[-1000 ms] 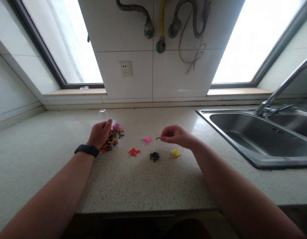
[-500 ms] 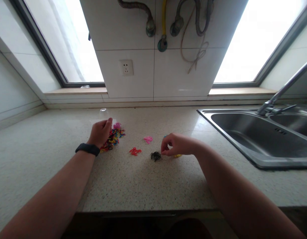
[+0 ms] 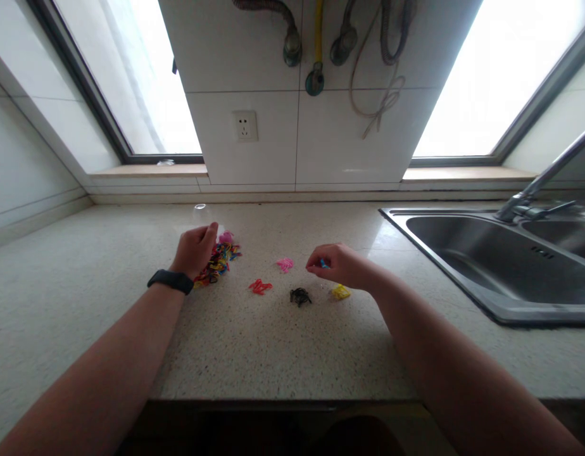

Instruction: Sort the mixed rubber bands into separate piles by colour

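A mixed pile of colourful small rubber bands [image 3: 220, 261] lies on the counter at the left. My left hand [image 3: 194, 250], with a dark wristband, rests against its left side; the fingers are curled and what they hold, if anything, is hidden. My right hand [image 3: 337, 263] hovers in a pinch behind the yellow rubber bands [image 3: 340, 292]; anything between the fingertips is too small to make out. Some blue rubber bands [image 3: 325, 263] show through the gap in that hand. Small heaps of pink rubber bands [image 3: 285, 265], red rubber bands [image 3: 260, 287] and black rubber bands [image 3: 301, 296] lie between my hands.
A clear plastic cup [image 3: 200, 215] stands behind my left hand. To the right, a steel sink [image 3: 463, 266] with a faucet [image 3: 534, 190] is set into the speckled counter [image 3: 245, 354]. A tiled wall with a socket [image 3: 245, 126] and hoses rises behind.
My right hand has moved from the black heap up and away, uncovering the yellow rubber bands. My left hand stays by the mixed pile. The whole view has shifted slightly.
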### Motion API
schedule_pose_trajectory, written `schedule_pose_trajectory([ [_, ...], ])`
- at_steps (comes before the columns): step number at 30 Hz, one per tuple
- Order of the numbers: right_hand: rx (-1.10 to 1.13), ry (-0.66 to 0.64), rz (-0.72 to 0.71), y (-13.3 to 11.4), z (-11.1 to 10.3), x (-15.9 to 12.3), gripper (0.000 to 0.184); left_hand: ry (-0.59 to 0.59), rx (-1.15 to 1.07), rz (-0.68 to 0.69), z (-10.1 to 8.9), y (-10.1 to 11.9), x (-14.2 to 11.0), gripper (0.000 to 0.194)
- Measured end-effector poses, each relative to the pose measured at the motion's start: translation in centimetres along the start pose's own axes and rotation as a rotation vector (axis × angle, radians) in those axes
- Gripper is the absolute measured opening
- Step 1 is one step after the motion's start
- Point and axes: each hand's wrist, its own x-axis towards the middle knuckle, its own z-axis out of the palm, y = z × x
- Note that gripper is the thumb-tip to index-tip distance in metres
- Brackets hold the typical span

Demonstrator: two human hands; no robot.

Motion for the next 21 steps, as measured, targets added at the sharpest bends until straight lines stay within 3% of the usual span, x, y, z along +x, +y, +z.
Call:
schedule_pose_trajectory([
  [5,-0.053,0.311,0.123,3.5,-0.4,0.1,0.021,-0.007,-0.006,0.009,0.0,-0.2,0.0,0.048],
  [9,-0.012,0.465,0.3,7.7,-0.8,0.0,0.026,-0.01,-0.015,0.012,0.0,-0.2,0.0,0.048],
  [14,0.028,0.449,0.467,10.8,-1.1,0.1,0.03,-0.028,0.001,0.005,0.0,0.0,0.0,0.05],
  [21,0.029,0.396,0.457,11.0,-1.1,0.2,0.033,-0.1,-0.006,-0.016,0.0,0.7,0.0,0.047],
])
